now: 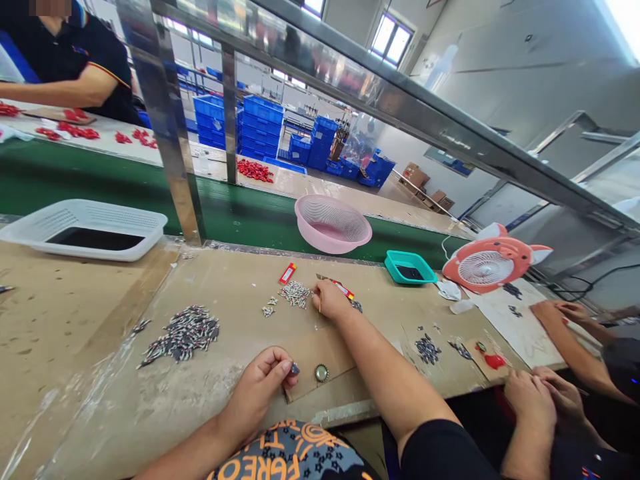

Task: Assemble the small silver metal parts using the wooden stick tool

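My left hand (263, 387) rests near the table's front edge, fingers pinched on a small dark metal part (295, 368). A bottle cap (321, 373) lies just right of it. My right hand (330, 300) reaches forward across the cardboard-covered table (210, 387), closed on a thin stick-like tool (320, 301) beside a small heap of silvery parts (295, 293). A red-handled tool (343, 288) lies by that hand. A larger pile of dark small parts (183, 335) sits to the left.
A pink basket (333, 223), a teal tray (410, 267), a white basket (85, 228) and a pink fan (493, 261) stand along the back. Another person's hands (535, 393) work at the right. A person in black sits across the green conveyor (100, 177).
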`<state>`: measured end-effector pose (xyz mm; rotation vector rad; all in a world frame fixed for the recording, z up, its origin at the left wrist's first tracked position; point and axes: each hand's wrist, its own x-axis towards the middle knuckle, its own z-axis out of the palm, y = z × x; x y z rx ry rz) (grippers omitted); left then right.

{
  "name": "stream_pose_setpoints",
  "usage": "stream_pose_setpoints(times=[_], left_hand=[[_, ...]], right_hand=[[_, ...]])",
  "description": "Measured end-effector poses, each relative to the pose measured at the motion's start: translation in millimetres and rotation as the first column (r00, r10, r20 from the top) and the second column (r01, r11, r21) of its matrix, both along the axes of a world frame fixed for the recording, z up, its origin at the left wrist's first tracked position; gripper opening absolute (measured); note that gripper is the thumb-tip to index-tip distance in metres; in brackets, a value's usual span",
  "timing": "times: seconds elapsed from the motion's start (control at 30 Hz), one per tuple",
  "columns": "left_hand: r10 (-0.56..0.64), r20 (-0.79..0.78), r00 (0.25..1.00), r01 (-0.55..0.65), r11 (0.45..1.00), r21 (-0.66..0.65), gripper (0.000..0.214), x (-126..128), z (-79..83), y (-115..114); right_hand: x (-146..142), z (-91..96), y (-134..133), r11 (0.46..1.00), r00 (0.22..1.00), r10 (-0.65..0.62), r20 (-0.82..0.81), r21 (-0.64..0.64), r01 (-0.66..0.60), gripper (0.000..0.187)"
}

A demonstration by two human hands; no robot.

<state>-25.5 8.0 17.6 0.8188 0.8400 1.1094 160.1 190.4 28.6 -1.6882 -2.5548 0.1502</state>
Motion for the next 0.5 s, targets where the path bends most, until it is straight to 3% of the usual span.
stream_pose_setpoints(times=[0.1,0.2,0.33,0.5], left_hand=[[0.006,-0.007,1.000,-0.006,1.000,-0.003,0.018,0,0.5,0],[0.016,-0.015,1.000,-0.016,1.000,-0.009,0.018,0,1.2,0],[0.045,-0.022,0.999,-0.045,0.999,-0.008,0.019,-2,1.8,1],[0.120,0.013,0.993,-0.119,0.992,-0.039,0.018,-2,1.8,2]], right_hand=[[-2,-1.8,-1,0.999,0.999,-0.041,0.010,-0.001,0.041,0.019],[-6,-1.2,2,0.998,0.998,-0.063,0.017,-0.016,0.063,0.013],[-10,10.1,0,0.998,0.998,-0.066,-0.010,-0.014,0.066,0.008],[-17,31.7,-40,1.000,0.990,0.018,-0.139,-0.005,-0.019,0.013]])
